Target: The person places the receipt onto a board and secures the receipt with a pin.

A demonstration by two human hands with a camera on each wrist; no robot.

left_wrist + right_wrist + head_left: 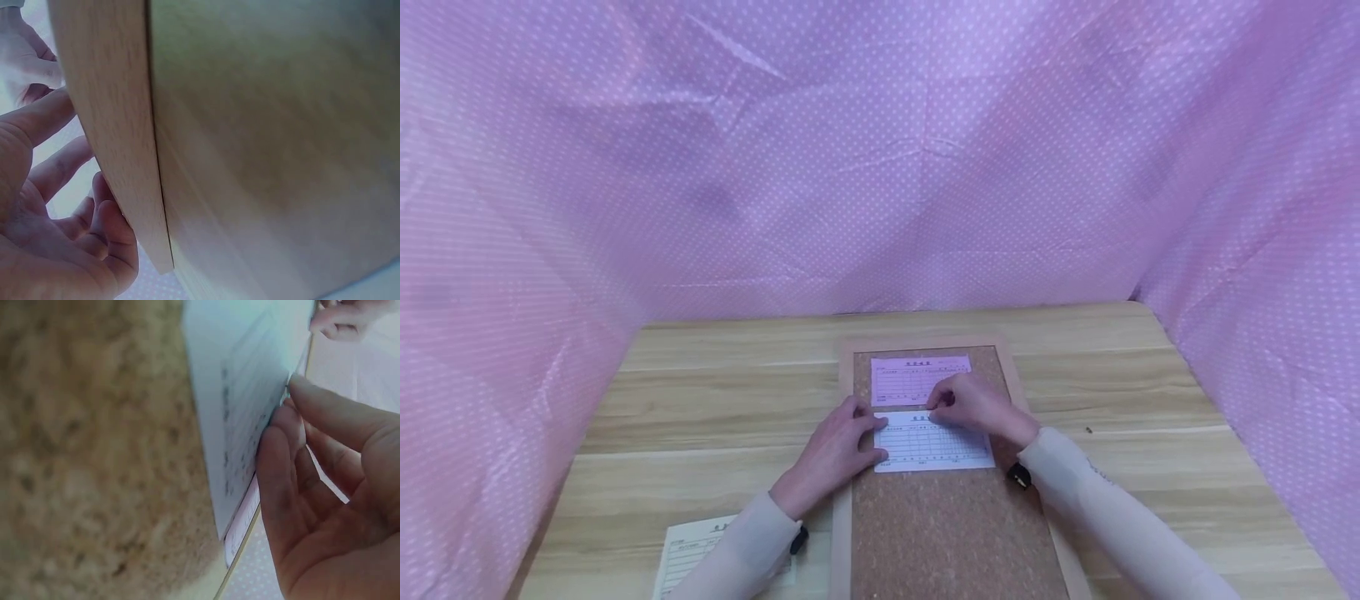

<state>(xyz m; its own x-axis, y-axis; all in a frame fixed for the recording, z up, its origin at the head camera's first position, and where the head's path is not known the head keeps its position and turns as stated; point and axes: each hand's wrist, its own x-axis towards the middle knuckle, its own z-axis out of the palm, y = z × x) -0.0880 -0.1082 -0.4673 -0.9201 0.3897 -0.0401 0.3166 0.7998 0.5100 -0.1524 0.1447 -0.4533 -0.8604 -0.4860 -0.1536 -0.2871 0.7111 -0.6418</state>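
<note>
White form at lower centre of the frame, lying on the cork board, just below the pink form. I see the left hand at its left edge, thumb and index finger spread apart, tips on the paper. Right hand at its top edge, fingertips bunched together; I can't tell whether they pinch anything. Board sits on the wooden counter; I've got a cream form bottom left, partly behind the left sleeve.

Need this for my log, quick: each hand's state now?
Left hand: open, touching the white slip.
Right hand: closed, pinching a small item I can't identify.
</note>
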